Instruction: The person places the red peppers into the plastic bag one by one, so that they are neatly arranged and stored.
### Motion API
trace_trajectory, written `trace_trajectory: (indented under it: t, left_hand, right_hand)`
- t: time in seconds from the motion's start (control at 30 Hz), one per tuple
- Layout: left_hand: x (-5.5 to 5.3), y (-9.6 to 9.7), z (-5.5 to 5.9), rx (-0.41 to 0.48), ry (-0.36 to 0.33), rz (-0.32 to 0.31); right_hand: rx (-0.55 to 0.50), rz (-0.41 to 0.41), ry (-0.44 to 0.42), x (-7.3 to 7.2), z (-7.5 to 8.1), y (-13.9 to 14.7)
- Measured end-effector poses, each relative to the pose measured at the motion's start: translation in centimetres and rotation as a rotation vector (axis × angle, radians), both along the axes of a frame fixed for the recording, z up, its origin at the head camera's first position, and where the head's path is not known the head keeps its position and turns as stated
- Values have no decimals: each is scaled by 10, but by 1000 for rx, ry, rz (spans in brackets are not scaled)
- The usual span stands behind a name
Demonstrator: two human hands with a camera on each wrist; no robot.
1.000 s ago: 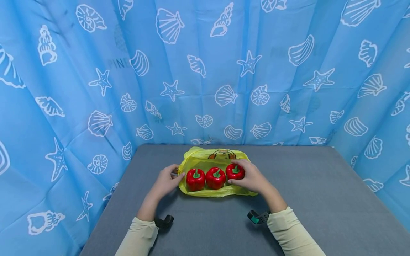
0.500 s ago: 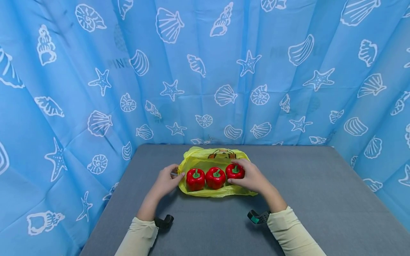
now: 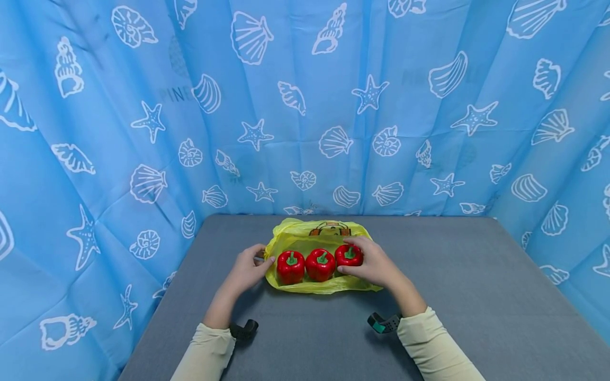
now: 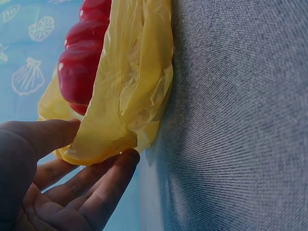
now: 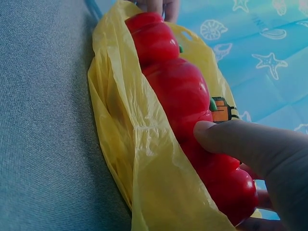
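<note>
Three red bell peppers with green stems stand in a row inside an open yellow plastic bag [image 3: 324,288]. The left pepper [image 3: 290,273] and the middle pepper [image 3: 319,270] sit side by side. At the row's right end, my right hand [image 3: 374,263] grips the right bell pepper [image 3: 345,257], thumb on its near side and fingers behind it, partly hidden. My left hand [image 3: 249,269] is at the bag's left end. In the left wrist view, its thumb [image 4: 57,134] lies over the rim of the bag [image 4: 125,82] and its fingers are outside below, pinching the plastic.
A grey cloth-covered table [image 3: 305,338] lies under the bag. A blue curtain [image 3: 305,106] with white shells and starfish rises behind it and at both sides. Each wrist wears a black strap device, one left [image 3: 244,330] and one right [image 3: 384,323].
My right hand and the pepper in it have shifted very slightly left. The left hand, the bag and the other two peppers look the same.
</note>
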State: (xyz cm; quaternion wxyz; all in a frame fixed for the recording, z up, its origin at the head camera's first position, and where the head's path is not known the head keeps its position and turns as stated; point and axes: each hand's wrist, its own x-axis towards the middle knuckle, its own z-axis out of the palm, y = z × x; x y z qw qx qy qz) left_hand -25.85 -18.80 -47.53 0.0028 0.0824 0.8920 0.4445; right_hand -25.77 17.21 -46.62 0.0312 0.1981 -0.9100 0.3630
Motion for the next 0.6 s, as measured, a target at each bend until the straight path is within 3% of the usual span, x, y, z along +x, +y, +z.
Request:
trace_trajectory:
  t: [0.6]
  left_hand:
    - [0, 0, -1, -2, -1, -6]
  right_hand:
    - [19, -13, -36, 1, 1, 0]
